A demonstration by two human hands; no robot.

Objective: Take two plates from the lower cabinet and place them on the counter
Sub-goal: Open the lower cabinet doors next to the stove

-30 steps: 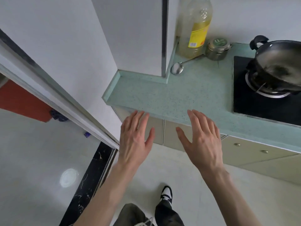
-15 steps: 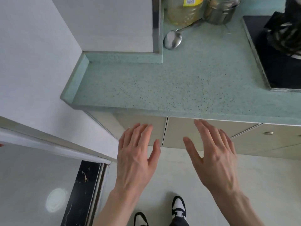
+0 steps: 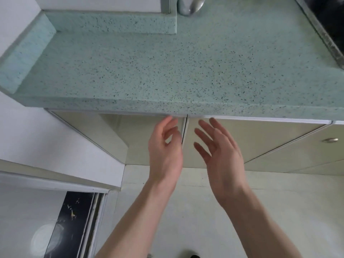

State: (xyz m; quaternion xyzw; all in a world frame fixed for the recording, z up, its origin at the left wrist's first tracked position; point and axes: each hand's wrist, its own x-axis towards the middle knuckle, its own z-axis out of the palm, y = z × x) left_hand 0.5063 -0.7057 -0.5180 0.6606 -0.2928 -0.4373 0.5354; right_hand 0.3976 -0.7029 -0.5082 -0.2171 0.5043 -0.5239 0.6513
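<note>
Fingers on both hands are loose and hold nothing. I see my left hand (image 3: 164,151) just beside the seam between two cream doors of the lower cabinet (image 3: 242,138), fingertips lightly curled near the top edge. My right hand (image 3: 221,155) hangs spread, palm turned inward, before the right door. Both forearms reach up from below. Doors look closed; no plates show. Above runs the speckled green counter (image 3: 167,67).
</note>
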